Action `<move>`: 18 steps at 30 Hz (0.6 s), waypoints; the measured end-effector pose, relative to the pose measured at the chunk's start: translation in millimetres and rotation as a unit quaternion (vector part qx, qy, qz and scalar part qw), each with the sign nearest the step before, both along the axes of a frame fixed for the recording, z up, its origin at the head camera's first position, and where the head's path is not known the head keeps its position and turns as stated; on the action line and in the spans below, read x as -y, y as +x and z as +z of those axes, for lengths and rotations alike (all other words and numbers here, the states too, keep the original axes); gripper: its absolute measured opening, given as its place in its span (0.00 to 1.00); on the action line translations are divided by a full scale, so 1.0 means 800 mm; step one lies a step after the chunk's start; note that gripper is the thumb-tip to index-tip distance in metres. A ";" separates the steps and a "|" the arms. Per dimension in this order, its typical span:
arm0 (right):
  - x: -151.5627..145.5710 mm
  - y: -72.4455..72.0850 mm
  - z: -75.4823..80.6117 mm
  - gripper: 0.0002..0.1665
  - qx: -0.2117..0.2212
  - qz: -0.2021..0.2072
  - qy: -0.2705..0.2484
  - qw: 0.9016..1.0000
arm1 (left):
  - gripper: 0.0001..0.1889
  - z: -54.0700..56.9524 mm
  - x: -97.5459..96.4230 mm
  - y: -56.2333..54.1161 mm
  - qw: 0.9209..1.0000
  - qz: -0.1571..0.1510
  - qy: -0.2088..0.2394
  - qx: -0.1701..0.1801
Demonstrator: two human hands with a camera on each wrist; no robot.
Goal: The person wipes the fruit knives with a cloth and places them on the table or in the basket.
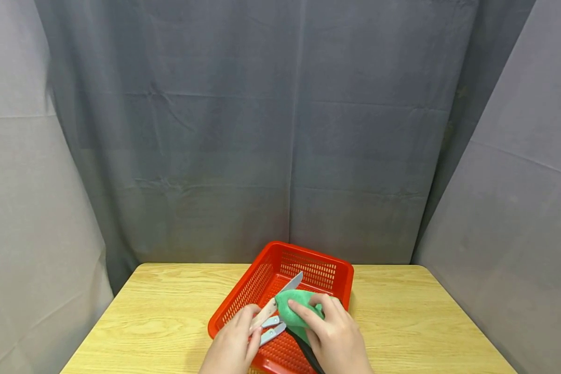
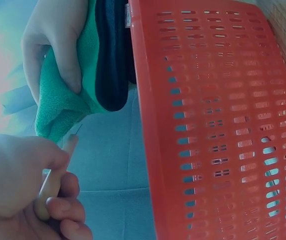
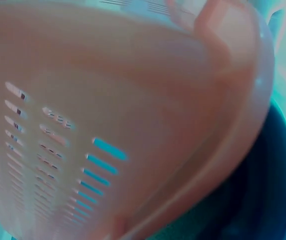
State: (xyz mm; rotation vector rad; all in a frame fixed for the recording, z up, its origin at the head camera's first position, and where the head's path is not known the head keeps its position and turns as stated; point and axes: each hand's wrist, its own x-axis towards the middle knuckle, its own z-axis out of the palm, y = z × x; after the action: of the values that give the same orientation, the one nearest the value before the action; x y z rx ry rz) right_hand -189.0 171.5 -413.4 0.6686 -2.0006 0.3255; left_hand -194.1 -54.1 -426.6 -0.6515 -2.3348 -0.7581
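My left hand [image 1: 232, 340] grips the pale beige handle of a knife [image 1: 267, 310], its blade pointing up and away over the basket. My right hand [image 1: 340, 335] holds a fuzzy green cloth [image 1: 290, 310] with a dark band [image 1: 304, 350], bunched beside the knife where handle and blade meet. Part of the blade is hidden by the cloth; whether they touch I cannot tell. In the left wrist view the handle [image 2: 53, 185] lies between thumb and curled fingers, near the tip of the cloth [image 2: 58, 107]. Light grey handle-like pieces [image 1: 273, 334] lie just below the knife.
A red plastic basket [image 1: 315, 253] with slotted walls stands askew on the wooden table [image 1: 411, 317], under both hands. Its wall [image 3: 147, 100] fills much of the blurred right wrist view. A grey curtain [image 1: 215, 156] hangs behind, with pale cloth [image 1: 509, 218] at the sides.
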 end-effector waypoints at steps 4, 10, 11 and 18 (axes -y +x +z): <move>0.000 0.001 -0.002 0.40 0.008 -0.003 0.003 1.000 | 0.17 0.000 0.001 -0.001 1.000 -0.011 -0.011 -0.023; 0.001 0.000 -0.003 0.41 -0.002 -0.001 -0.002 1.000 | 0.19 0.001 0.003 -0.002 0.998 -0.023 -0.019 -0.049; 0.001 -0.001 -0.003 0.41 -0.004 -0.001 -0.003 1.000 | 0.19 0.001 0.004 -0.003 0.998 -0.025 -0.021 -0.054; -0.001 -0.002 -0.003 0.41 0.014 -0.027 -0.015 0.999 | 0.19 0.004 0.006 -0.003 0.998 -0.033 -0.022 -0.051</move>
State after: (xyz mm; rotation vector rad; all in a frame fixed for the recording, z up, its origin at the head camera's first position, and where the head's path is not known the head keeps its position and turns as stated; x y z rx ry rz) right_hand -190.5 172.1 -415.4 0.5930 -2.0332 0.3326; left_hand -196.2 -58.6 -423.1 -0.7707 -2.2521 -0.6881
